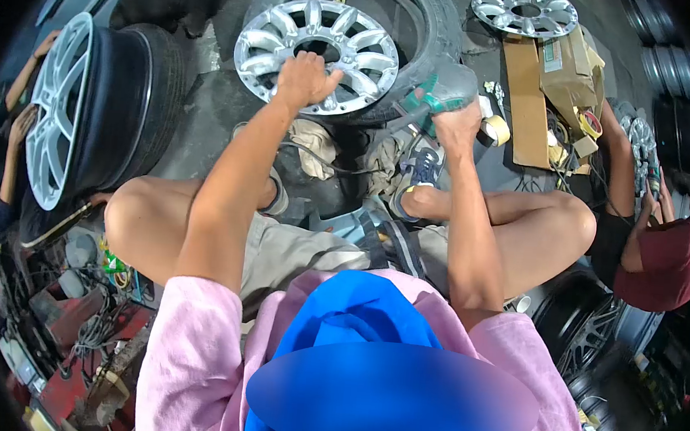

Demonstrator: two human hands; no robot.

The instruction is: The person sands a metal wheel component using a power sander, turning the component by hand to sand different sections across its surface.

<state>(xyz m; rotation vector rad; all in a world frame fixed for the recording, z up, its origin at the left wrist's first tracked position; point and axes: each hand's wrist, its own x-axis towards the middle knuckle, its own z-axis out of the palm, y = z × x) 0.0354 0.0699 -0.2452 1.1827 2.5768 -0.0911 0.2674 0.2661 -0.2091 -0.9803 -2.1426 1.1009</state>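
A silver multi-spoke wheel face (pixel 376 62) lies across a black tire (pixel 445 29) on the floor. My left hand (pixel 305 79) rests on its near side, just below the centre hole, fingers apart and thumb out to the right. To the right of the wheel face, my right hand (pixel 456 125) is wrapped round the handle of a green and grey power tool (pixel 450 90). The tool's front end points down and left, and its tip is blurred. A dark cord runs across the floor between my legs, near a beige cloth (pixel 313 150).
A second wheel face (pixel 526 9) lies at the top right above an open cardboard box (pixel 528 108). A roll of tape (pixel 495 130) is near the tool. A large silver rim (pixel 57 110) stands at left beside a person's hands. Another person in a red shirt (pixel 663 265) sits at right.
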